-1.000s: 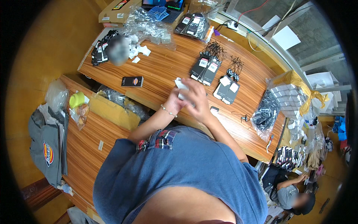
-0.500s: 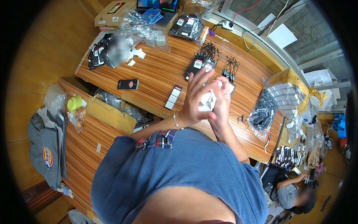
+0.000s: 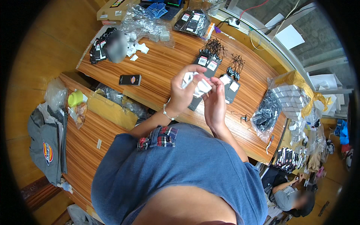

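Over the wooden table, my left hand [image 3: 182, 90] curls its fingers and thumb round a small bundle of white, paper-like pieces [image 3: 203, 87]; their exact kind I cannot make out. My right hand [image 3: 216, 107] comes up beside it, with bent fingertips pinching the bundle's right edge. Part of a black tag [image 3: 195, 104] shows on the table between the hands. Just beyond them lie black hang tags [image 3: 212, 65] with white labels and dark strings. More tags [image 3: 232, 90] with strings rest to the right of my right hand.
A black tag [image 3: 130, 80] lies left on the wooden table [image 3: 153, 71]. Farther off are a tag pile [image 3: 98, 50], white scraps [image 3: 142, 47] and clear plastic bags [image 3: 146, 24]. At right stand a bag of black items [image 3: 265, 114] and wrapped white boxes [image 3: 288, 97]. A co-worker [image 3: 287, 197] sits lower right.
My hands have come apart from being pressed together round the white bundle. My left hand has moved left, my right hand slightly down. The labelled tag left of my hands is now hidden.
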